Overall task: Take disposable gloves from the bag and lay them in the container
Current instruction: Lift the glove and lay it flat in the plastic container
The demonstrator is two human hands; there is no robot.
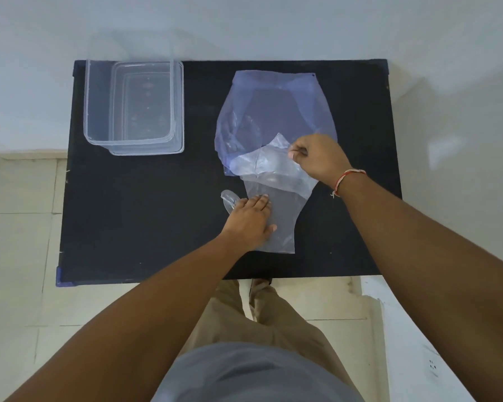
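Clear container [99, 123] stands at far left of black table [143, 213], on or just in front of what looks like its lid [178, 111]; nothing visible inside it.

Centre: left hand [249, 223] lies flat, fingers straight, pressing down the cuff end of a thin clear glove [282, 210] spread on the table. A small lobe of film, probably the thumb, pokes out just left of the hand.

Right of centre: bluish bag [270, 105] lies flat, mouth toward the person. The glove's upper end overlaps the bag's mouth. Right hand [317, 158] pinches a fold of clear film there between thumb and forefinger; whether that is this glove's fingers or a second glove, cannot tell. More crumpled film shows inside the bag.

Step in hand, as judged: freeing or flattening one glove at the bag mouth; no transfer yet.

Next move calls for lifting the glove clear without dragging the bag, then carrying it well left and laying it flat in the container.
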